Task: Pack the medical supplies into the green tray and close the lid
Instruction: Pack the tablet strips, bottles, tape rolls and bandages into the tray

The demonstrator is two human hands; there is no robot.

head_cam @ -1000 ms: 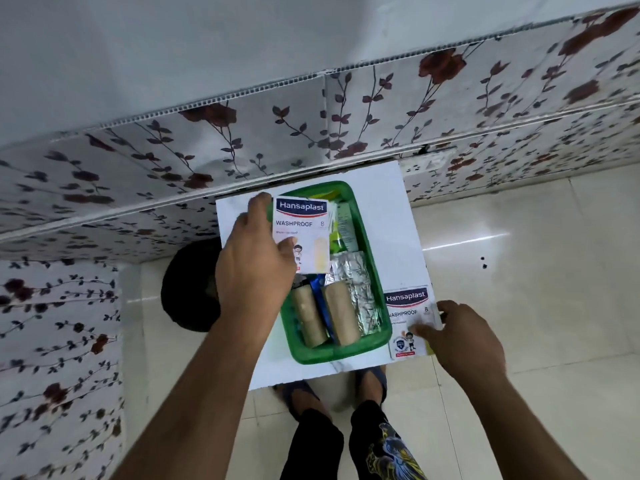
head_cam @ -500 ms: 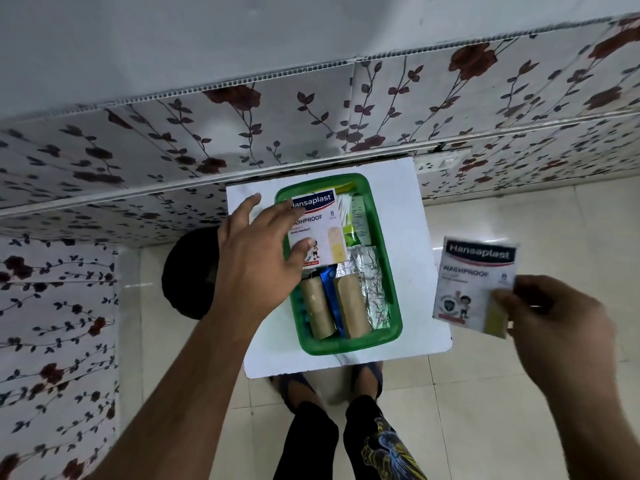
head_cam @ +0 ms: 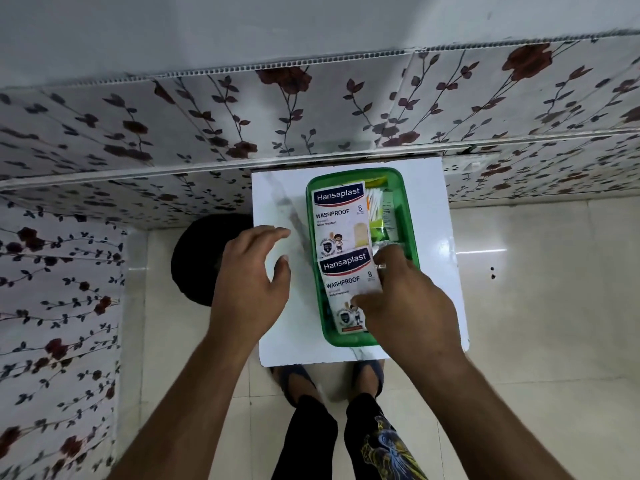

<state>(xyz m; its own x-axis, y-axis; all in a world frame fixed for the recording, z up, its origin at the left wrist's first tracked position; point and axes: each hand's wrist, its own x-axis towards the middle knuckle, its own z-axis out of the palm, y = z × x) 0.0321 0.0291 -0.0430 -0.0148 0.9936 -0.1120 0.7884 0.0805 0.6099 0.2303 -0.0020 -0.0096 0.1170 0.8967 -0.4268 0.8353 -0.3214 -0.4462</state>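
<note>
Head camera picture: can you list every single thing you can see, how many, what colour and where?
Green tray: one, green, on the white board.
Plaster packs: two, white and navy, in the tray; far one, near one under the right hand.
Sachets: several, green and white, tray's far right.
White board: one, by the floral wall.
Black round thing: one, on the floor, left of the board.
Left hand: open, over the board.
Right hand: on the near pack.

The near right part of the green tray (head_cam: 398, 188) is covered by the right hand (head_cam: 412, 306), as is the right edge of the near plaster packet (head_cam: 346, 285). Whatever lies under both packets is hidden. The small print on the far plaster packet (head_cam: 341, 216) cannot be read
</note>
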